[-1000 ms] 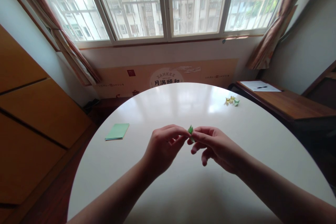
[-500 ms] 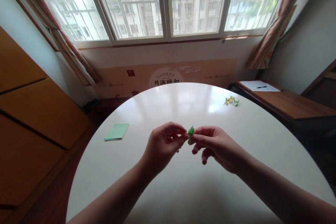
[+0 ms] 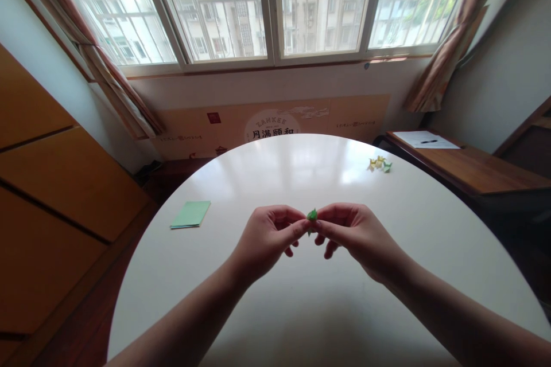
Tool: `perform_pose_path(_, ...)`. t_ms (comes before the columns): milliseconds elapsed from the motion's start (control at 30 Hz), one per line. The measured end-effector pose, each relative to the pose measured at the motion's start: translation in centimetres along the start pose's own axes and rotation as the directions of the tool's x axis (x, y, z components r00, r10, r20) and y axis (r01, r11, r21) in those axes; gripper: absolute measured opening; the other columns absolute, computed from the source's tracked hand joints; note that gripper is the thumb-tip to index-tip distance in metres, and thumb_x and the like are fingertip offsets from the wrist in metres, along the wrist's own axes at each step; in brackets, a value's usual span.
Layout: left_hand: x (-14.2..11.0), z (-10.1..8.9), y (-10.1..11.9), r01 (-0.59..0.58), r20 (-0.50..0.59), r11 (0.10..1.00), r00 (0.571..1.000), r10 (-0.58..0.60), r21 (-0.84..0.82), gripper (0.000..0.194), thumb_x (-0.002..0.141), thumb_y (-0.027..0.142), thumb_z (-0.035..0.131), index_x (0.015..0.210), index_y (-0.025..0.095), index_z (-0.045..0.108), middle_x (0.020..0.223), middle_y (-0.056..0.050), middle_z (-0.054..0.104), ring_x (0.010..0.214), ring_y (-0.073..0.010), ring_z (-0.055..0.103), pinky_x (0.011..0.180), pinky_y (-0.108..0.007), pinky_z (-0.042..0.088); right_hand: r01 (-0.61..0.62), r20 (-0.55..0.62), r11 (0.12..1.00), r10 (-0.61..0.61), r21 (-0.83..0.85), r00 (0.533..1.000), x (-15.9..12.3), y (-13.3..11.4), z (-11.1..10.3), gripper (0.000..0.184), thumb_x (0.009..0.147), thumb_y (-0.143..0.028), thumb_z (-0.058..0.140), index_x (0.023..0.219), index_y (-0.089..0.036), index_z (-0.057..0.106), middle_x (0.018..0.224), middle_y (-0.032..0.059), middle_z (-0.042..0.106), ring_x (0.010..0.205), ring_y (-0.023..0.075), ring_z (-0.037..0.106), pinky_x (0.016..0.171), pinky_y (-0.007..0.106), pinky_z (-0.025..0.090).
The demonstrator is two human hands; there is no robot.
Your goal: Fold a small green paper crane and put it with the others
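Observation:
A small folded green paper piece (image 3: 312,215) is pinched above the white table between both hands. My left hand (image 3: 271,232) grips its left side with thumb and forefinger. From the right, my right hand (image 3: 350,229) pinches it the same way, and the two thumb tips nearly meet in front of it. The fingers hide its middle; a pointed top and a narrow lower tip show. To the left lies a stack of square green paper (image 3: 190,214). Several small folded paper figures (image 3: 379,163), yellow and pale green, sit toward the far right of the table.
The round white table (image 3: 275,309) fills the lower view. Beyond its right edge, a wooden desk (image 3: 482,166) carries a white sheet (image 3: 413,139) with a pen (image 3: 429,141). Orange-brown cabinets (image 3: 47,241) stand at left, and a barred window (image 3: 275,11) is ahead.
Both thumbs have come together over the front of the green paper piece, covering more of its middle. My left hand has turned slightly, and the right hand's lower fingers have curled in a little.

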State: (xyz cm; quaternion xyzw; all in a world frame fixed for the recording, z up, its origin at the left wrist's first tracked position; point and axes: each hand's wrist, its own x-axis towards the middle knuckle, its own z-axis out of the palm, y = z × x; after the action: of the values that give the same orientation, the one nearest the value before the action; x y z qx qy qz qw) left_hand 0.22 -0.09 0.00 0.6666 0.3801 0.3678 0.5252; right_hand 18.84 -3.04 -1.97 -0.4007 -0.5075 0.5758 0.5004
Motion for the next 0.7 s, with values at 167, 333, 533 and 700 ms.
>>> perform_pose_path(167,-0.12,-0.05,-0.16,-0.001,-0.011,1.000,1.000,0.001,0.009,0.021,0.082,0.034,0.073,0.078,0.013,0.075,0.056,-0.001,0.063,0.046,-0.0098,0.056,0.041,-0.017,0.048,-0.056,0.017,0.998,0.056,0.003,0.998,0.15,-0.13,0.09,0.030,0.074,-0.041,0.083,0.088,-0.015,0.078,0.075,0.0069,0.069,0.069,0.0177,0.065,0.050,0.024,0.055)
perform_pose_path(333,-0.22,0.05,-0.18,-0.055,-0.032,0.990,0.998,0.059,0.131,0.022,0.086,0.033,0.068,0.082,0.013,0.076,0.057,-0.001,0.063,0.048,-0.0099,0.056,0.042,-0.017,0.048,-0.088,0.019,0.996,0.088,0.010,0.996,0.26,0.03,-0.08,0.029,0.075,-0.041,0.082,0.087,-0.015,0.077,0.074,0.0060,0.068,0.070,0.0175,0.065,0.050,0.023,0.054)
perform_pose_path(533,-0.41,-0.03,-0.58,-0.108,-0.035,0.973,0.992,0.117,0.206,0.025,0.089,0.034,0.063,0.086,0.013,0.077,0.060,-0.002,0.064,0.049,-0.0116,0.057,0.043,-0.020,0.049,-0.068,0.023,0.998,0.067,0.008,0.997,0.11,-0.01,-0.03,0.029,0.074,-0.041,0.083,0.085,-0.015,0.077,0.073,0.0057,0.068,0.068,0.0167,0.065,0.049,0.022,0.054)
perform_pose_path(700,-0.49,-0.11,-0.78,-0.163,-0.018,0.953,0.985,0.173,0.257,0.026,0.092,0.034,0.061,0.085,0.014,0.076,0.062,-0.002,0.065,0.051,-0.0114,0.057,0.044,-0.020,0.049,-0.031,0.017,0.999,0.031,-0.014,0.999,0.10,-0.11,0.01,0.032,0.075,-0.043,0.083,0.086,-0.013,0.076,0.073,0.0069,0.069,0.067,0.0172,0.065,0.048,0.023,0.054)
